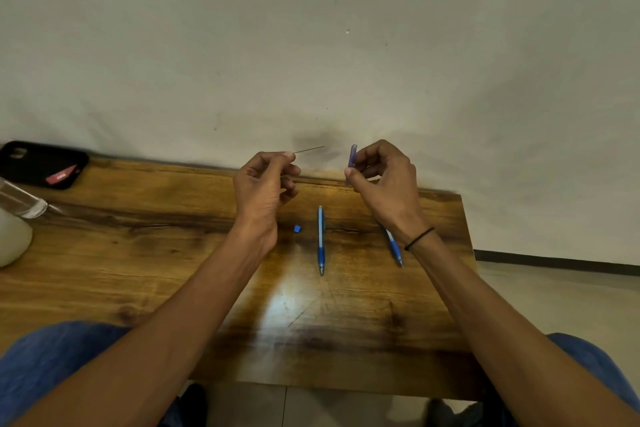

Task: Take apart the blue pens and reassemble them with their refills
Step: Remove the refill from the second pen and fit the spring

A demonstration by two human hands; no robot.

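Observation:
My left hand point(265, 184) is raised above the table's far edge and pinches a thin dark refill point(310, 149) that points right. Level with it, my right hand point(384, 177) grips a small translucent purple-blue case point(352, 163) held upright, a short gap from the refill's tip. A blue and white pen point(321, 241) lies on the wooden table point(173, 253) between my arms, tip toward me. A second blue pen point(394, 248) lies to its right, partly hidden under my right wrist. A small blue cap point(297, 228) sits on the table left of the middle pen.
A black phone point(41, 163) with a red card lies at the table's far left corner. A clear glass point(20, 201) and a white object point(12, 239) stand at the left edge. A pale wall rises behind the table; tiled floor shows to the right.

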